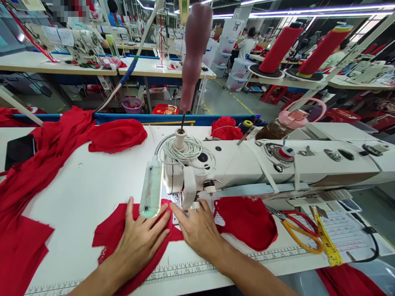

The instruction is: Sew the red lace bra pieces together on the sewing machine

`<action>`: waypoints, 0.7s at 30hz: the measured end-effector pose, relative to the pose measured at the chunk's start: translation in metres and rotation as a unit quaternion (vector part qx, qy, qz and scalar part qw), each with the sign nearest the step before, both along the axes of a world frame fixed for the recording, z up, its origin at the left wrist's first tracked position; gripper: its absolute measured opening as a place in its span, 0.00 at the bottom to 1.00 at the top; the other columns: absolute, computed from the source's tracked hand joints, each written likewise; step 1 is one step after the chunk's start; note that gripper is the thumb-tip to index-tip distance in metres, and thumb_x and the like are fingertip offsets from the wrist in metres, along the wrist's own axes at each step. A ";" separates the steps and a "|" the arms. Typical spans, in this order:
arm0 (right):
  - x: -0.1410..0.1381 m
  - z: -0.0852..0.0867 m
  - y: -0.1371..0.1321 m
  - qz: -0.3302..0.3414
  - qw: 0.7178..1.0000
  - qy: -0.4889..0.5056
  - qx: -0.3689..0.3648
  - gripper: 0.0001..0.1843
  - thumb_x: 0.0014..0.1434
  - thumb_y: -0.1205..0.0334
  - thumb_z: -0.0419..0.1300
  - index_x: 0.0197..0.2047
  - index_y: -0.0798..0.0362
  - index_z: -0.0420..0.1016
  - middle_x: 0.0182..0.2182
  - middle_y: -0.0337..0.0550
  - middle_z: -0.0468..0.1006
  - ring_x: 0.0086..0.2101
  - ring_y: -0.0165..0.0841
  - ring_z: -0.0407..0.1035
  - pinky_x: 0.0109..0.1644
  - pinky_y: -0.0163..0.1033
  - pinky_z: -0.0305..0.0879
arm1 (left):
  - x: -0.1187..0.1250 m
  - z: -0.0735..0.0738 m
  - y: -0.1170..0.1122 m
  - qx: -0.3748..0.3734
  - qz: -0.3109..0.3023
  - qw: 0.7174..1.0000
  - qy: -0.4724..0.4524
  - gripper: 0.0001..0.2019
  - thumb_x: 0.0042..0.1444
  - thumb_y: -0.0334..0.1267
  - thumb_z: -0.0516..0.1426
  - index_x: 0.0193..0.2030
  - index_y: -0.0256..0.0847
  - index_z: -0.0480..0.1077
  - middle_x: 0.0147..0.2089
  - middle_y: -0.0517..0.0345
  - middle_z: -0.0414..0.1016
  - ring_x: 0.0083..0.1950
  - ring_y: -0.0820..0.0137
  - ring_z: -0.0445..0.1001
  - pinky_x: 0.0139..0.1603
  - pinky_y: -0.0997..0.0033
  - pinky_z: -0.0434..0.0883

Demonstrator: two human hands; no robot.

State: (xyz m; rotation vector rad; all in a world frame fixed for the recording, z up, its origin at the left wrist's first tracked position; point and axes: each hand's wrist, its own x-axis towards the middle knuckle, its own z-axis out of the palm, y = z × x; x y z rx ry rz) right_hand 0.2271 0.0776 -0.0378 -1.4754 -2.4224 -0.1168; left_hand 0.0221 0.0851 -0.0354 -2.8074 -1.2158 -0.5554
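My left hand [140, 238] lies flat with fingers spread on a piece of red fabric [108, 234] on the white table. My right hand [197, 228] also lies flat on the same fabric, fingers stretched toward the needle area of the white sewing machine [247, 164]. More of the red cloth [247, 220] runs out to the right under the machine arm. A small lamp [151, 189] hangs on the machine head just above my left fingers. The needle itself is hidden behind the lamp and the machine head.
A heap of red fabric [46, 160] covers the table's left side, beside a dark tablet [20, 150]. Orange-handled scissors [300, 230] and a yellow tape measure [327, 240] lie right of the machine. Two red thread cones [279, 49] stand behind. Other workers sit at benches far back.
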 end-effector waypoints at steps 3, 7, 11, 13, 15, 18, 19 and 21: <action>0.002 -0.002 0.004 -0.023 1.000 -0.003 0.016 0.27 0.60 0.71 0.57 0.63 0.51 0.70 0.34 0.49 0.74 0.38 0.43 0.64 0.44 0.46 0.53 | 0.001 -0.003 0.011 -0.041 -0.012 0.999 -0.027 0.17 0.67 0.37 0.52 0.60 0.47 0.71 0.53 0.51 0.79 0.55 0.58 0.73 0.65 0.39 0.62; 0.007 -0.006 0.005 -0.028 0.997 0.029 0.067 0.21 0.62 0.71 0.55 0.58 0.53 0.74 0.33 0.48 0.71 0.36 0.41 0.62 0.42 0.45 0.53 | 0.007 0.000 0.021 -0.062 -0.023 0.996 -0.053 0.16 0.67 0.34 0.52 0.59 0.47 0.72 0.56 0.50 0.77 0.58 0.58 0.72 0.65 0.38 0.64; 0.009 -0.001 0.003 -0.026 0.994 0.047 0.094 0.14 0.66 0.71 0.52 0.46 0.54 0.78 0.29 0.44 0.66 0.34 0.39 0.60 0.40 0.44 0.53 | 0.009 0.001 0.021 -0.073 -0.025 0.996 -0.051 0.15 0.67 0.33 0.51 0.57 0.47 0.72 0.55 0.51 0.77 0.58 0.59 0.73 0.63 0.40 0.67; 0.009 0.002 0.003 -0.031 0.994 0.049 0.097 0.14 0.66 0.72 0.51 0.34 0.54 0.76 0.28 0.43 0.64 0.33 0.37 0.59 0.39 0.43 0.53 | 0.009 0.001 0.022 -0.076 -0.024 0.996 -0.050 0.15 0.67 0.33 0.51 0.57 0.46 0.73 0.55 0.51 0.77 0.58 0.59 0.72 0.62 0.41 0.68; 0.009 0.005 0.004 -0.037 0.993 0.054 0.103 0.18 0.67 0.72 0.50 0.26 0.53 0.70 0.27 0.42 0.62 0.32 0.36 0.58 0.39 0.43 0.53 | 0.009 0.001 0.023 -0.077 -0.022 0.995 -0.053 0.15 0.68 0.33 0.51 0.56 0.46 0.73 0.55 0.51 0.77 0.58 0.59 0.72 0.61 0.42 0.69; 0.008 0.005 0.004 -0.039 0.991 0.063 0.108 0.20 0.66 0.72 0.50 0.22 0.53 0.66 0.26 0.41 0.61 0.31 0.35 0.57 0.38 0.43 0.52 | 0.010 0.000 0.025 -0.080 -0.022 0.995 -0.055 0.15 0.68 0.33 0.51 0.56 0.47 0.73 0.53 0.52 0.78 0.55 0.60 0.74 0.61 0.42 0.68; 0.008 0.004 0.004 -0.038 0.991 0.067 0.110 0.20 0.66 0.73 0.50 0.21 0.53 0.65 0.26 0.41 0.60 0.31 0.35 0.57 0.38 0.42 0.52 | 0.009 -0.001 0.025 -0.082 -0.023 0.995 -0.055 0.15 0.68 0.33 0.51 0.56 0.47 0.73 0.52 0.52 0.78 0.54 0.60 0.74 0.62 0.42 0.68; 0.009 0.001 0.005 -0.039 0.990 0.077 0.112 0.20 0.64 0.73 0.51 0.21 0.53 0.65 0.26 0.42 0.61 0.31 0.35 0.57 0.39 0.42 0.53 | 0.008 -0.003 0.025 -0.082 -0.024 0.995 -0.051 0.15 0.68 0.34 0.51 0.56 0.47 0.72 0.50 0.52 0.79 0.53 0.60 0.75 0.62 0.41 0.67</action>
